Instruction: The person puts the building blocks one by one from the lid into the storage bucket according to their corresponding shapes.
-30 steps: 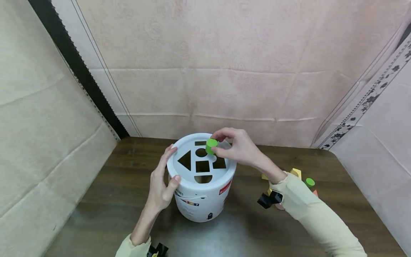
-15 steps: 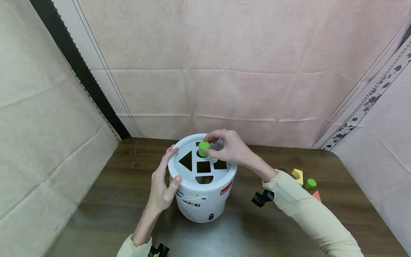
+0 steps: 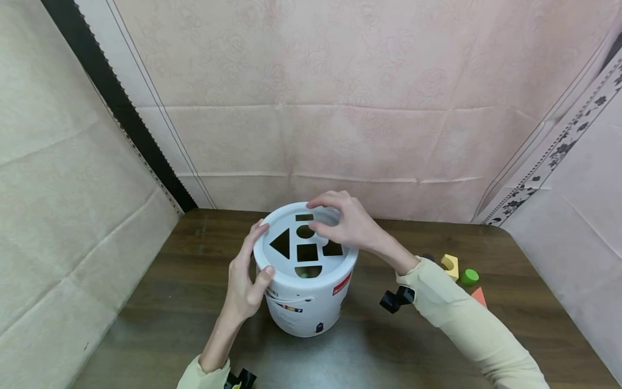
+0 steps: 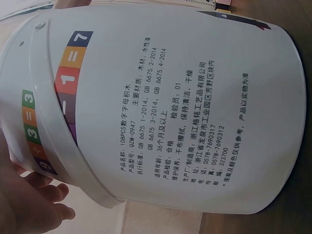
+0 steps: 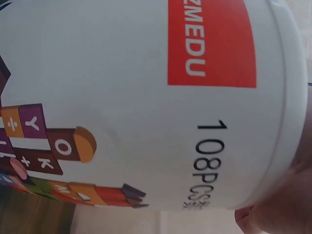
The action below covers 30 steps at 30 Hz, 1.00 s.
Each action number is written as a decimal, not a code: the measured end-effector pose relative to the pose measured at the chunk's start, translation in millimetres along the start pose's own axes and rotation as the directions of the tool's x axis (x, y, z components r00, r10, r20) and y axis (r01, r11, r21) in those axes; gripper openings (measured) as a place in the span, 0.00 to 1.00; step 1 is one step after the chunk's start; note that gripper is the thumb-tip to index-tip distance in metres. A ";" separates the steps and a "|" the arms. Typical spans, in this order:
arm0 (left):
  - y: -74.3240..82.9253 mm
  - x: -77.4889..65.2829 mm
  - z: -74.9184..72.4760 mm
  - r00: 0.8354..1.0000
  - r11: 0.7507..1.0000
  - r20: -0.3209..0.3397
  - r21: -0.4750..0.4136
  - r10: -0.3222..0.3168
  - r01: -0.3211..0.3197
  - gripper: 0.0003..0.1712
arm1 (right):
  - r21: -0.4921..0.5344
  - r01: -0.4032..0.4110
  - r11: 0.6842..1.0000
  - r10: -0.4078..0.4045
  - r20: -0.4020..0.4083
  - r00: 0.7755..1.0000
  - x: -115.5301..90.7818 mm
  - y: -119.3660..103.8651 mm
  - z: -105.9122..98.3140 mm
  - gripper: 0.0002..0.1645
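Right hand: thumb and fingers spread apart with nothing pinched between them, over the far right of the lid; the thumb tip lies beside the round hole, and contact with the lid cannot be told. A fingertip might catch in the hole if the hand swept left and low.
Left hand: curved over the left rim, fingers at the far side, thumb at the near. Held at this one edge, the bucket could twist or slide under a sideways push; an upward pull might loosen the lid.
Bucket: white, upright on the table, between the hands; a greenish patch shows through the nearest opening, its nature uncertain.
Right sleeve: close to the loose pieces; a low sweep could scatter them.
Loose pieces: right of the bucket, a notched yellow block, a green block, a red block and a partly hidden dark piece.
Red label: "ZMEDU", its beginning cut off; beside it "108PCS", then unclear characters.
Text panel: Chinese; 108PCS number-and-letter blocks, model QZM-0947, standards GB 6675.1-2014 to 6675.4-2014, 36 months and up, telephone 0578-7690317.
Number strips: "1 = 7" and "9 ÷ 3 = 3".
Printed blocks: letters Y, O, K and M legible.
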<state>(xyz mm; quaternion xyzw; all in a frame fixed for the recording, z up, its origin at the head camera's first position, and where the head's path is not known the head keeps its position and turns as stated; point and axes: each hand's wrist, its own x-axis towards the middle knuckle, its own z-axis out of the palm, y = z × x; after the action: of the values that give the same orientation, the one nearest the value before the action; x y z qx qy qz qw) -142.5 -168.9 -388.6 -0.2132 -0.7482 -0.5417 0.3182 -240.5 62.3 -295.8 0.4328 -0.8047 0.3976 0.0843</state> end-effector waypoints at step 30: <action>1.4 -0.2 1.2 0.999 0.999 -0.020 0.021 0.046 -0.045 0.37 | -0.007 -0.213 0.977 0.202 -0.289 0.936 -145.1 31.7 -84.6 0.20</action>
<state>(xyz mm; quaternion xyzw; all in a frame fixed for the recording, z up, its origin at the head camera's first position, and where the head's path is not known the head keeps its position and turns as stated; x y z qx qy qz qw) -141.8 -167.3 -388.1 -0.2212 -0.7454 -0.5288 0.3402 -193.7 223.7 -326.6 0.2817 -0.8326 0.4471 0.1658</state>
